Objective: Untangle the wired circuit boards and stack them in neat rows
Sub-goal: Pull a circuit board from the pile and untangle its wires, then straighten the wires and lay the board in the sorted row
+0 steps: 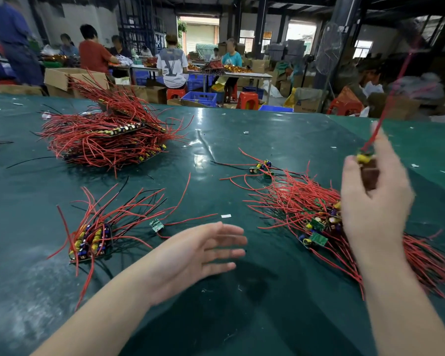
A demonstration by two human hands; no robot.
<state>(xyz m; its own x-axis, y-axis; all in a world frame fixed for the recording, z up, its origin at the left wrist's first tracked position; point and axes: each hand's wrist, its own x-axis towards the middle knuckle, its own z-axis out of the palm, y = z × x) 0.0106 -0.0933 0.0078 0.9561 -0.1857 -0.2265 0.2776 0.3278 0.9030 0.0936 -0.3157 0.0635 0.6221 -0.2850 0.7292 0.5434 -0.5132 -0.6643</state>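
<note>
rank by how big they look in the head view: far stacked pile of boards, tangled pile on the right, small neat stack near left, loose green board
1. Tangled pile, but it is nearer.
2. Far stacked pile.
3. Small neat stack.
4. Loose green board.

Only legible mark: a large "V", maybe with an overlapping "L", on the back of a white T-shirt (172,65) at 12 o'clock. Print on the cardboard box (307,102) at 1 o'clock is too small to read.
</note>
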